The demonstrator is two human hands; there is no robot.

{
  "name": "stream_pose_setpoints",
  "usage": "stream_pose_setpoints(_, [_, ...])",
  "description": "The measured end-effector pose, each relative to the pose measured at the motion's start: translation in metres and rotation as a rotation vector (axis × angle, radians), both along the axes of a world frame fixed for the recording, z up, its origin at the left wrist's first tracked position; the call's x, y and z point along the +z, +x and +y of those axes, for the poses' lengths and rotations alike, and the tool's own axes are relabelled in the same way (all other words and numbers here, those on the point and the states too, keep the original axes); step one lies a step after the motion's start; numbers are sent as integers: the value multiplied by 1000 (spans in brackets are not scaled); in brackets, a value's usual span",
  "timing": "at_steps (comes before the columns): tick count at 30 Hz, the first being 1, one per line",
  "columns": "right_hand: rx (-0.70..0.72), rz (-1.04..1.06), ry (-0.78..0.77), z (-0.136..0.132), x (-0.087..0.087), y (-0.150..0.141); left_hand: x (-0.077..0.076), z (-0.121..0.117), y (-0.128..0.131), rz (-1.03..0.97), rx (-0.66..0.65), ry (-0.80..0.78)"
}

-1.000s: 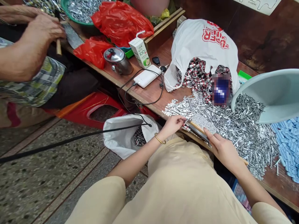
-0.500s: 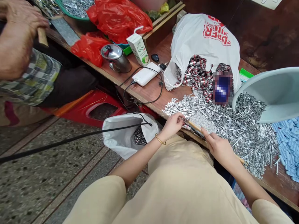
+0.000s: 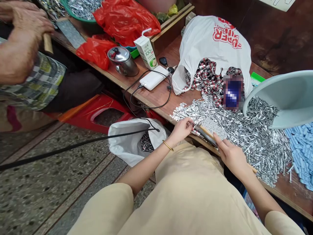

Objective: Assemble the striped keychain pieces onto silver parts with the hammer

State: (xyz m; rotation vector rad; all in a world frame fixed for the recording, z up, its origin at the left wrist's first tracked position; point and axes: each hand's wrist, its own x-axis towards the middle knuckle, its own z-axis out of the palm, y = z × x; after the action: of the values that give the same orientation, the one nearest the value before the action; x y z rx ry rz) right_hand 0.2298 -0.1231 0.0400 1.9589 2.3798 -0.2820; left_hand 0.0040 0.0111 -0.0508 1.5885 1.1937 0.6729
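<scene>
My right hand [image 3: 231,157] is wrapped round the wooden handle of a hammer [image 3: 207,132], whose head is close to my left fingertips at the bench edge. My left hand [image 3: 182,128] is closed in a pinch; what lies between its fingertips is too small to make out. A small red-and-silver metal part [image 3: 196,132] shows just beside those fingers, below the hammer head. Behind the hammer is a speckled grey block [image 3: 216,128], with a heap of small silver metal pieces [image 3: 259,147] around it.
A white plastic bag [image 3: 195,36] spills red-and-silver parts on the bench. A tipped grey basin [image 3: 290,98] and light-blue pieces [image 3: 302,151] lie right. A white sack [image 3: 122,140] stands below the edge. Power bank [image 3: 154,78], metal cup [image 3: 127,67] and drink carton [image 3: 144,52] stand left; a co-worker's hand [image 3: 31,19] grips a wooden handle.
The hammer head has shifted slightly right, away from my left fingertips, and my right hand has moved a little right with it. My left hand keeps its pinch in about the same place.
</scene>
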Motion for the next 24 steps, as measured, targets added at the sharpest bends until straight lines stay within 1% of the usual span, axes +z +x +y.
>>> stream_pose_setpoints(2, [6, 36, -10, 1, -3, 2, 1, 0, -1, -8, -2, -11])
stream_pose_setpoints(4, [-24, 79, 36, 0, -10, 9, 5, -4, -3, -54, -6, -35])
stream_pose_setpoints(6, [-98, 98, 158, -2, -21, 20, 11, -13, -6, -151, 4, -34])
stream_pose_setpoints(7, [-142, 92, 234, -4, -28, 26, 15, -19, -8, -209, 16, -6])
stream_pose_setpoints(8, [-183, 75, 308, -7, -36, 32, 19, -27, -9, -265, 32, 48])
stream_pose_setpoints(10, [-231, 32, 414, -13, -53, 42, 26, -42, -10, -348, 55, 213])
stream_pose_setpoints(13, [-250, 5, 463, -19, -74, 45, 32, -58, -5, -420, 66, 417])
stream_pose_setpoints(15, [-259, 26, 454, -19, -81, 42, 31, -64, 0, -443, 80, 492])
stream_pose_setpoints(17, [-279, 49, 455, -16, -80, 38, 27, -66, 3, -456, 98, 531])
stream_pose_setpoints(19, [-286, 77, 483, -14, -75, 36, 23, -66, -2, -450, 81, 504])
stream_pose_setpoints(21, [-267, 114, 510, -15, -68, 39, 20, -67, -17, -373, 84, 381])
stream_pose_setpoints(22, [-257, 134, 516, -17, -64, 43, 20, -66, -28, -297, 112, 287])
stream_pose_setpoints(23, [-257, 152, 519, -20, -61, 50, 21, -66, -41, -167, 197, 187])
stream_pose_setpoints(24, [-274, 169, 526, -23, -58, 59, 23, -65, -55, 7, 246, 70])
